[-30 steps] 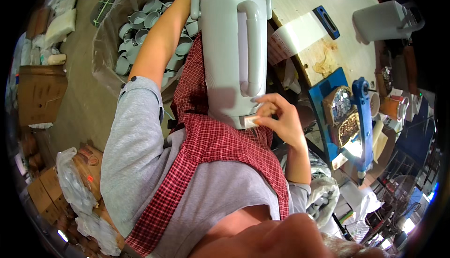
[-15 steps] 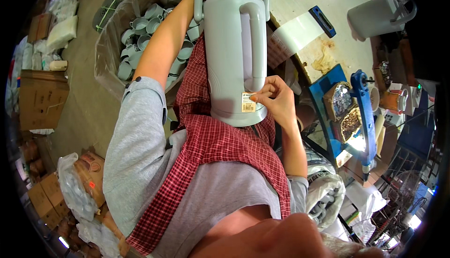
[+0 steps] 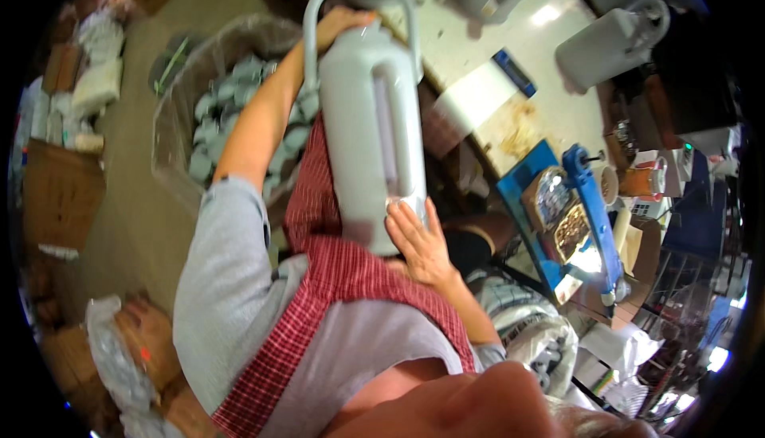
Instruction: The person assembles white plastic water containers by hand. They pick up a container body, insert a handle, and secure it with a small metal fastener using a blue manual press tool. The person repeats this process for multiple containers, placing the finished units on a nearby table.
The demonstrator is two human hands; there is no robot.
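A light grey thermos jug [image 3: 362, 127] with a side handle and a raised carrying loop stands tilted against my lap, over a red checked apron [image 3: 374, 275]. My left hand [image 3: 341, 28] grips it at the neck, under the loop; part of its fingers is hidden behind the jug. My right hand [image 3: 422, 243] lies flat, fingers stretched out, on the lower body below the side handle. The label seen there earlier is now covered by those fingers.
A lined bin [image 3: 171, 131] of grey cup-like parts stands at left. At right, a worktable [image 3: 550, 56] holds a white sheet [image 3: 474, 99], more grey jugs [image 3: 610, 48] and a blue clamp-like device [image 3: 594, 215]. Cardboard boxes [image 3: 60, 195] stand at far left.
My right hand has gone from pinching at the label's corner to lying flat over it. The jug shifted slightly down and left in view, and its loop now shows whole.
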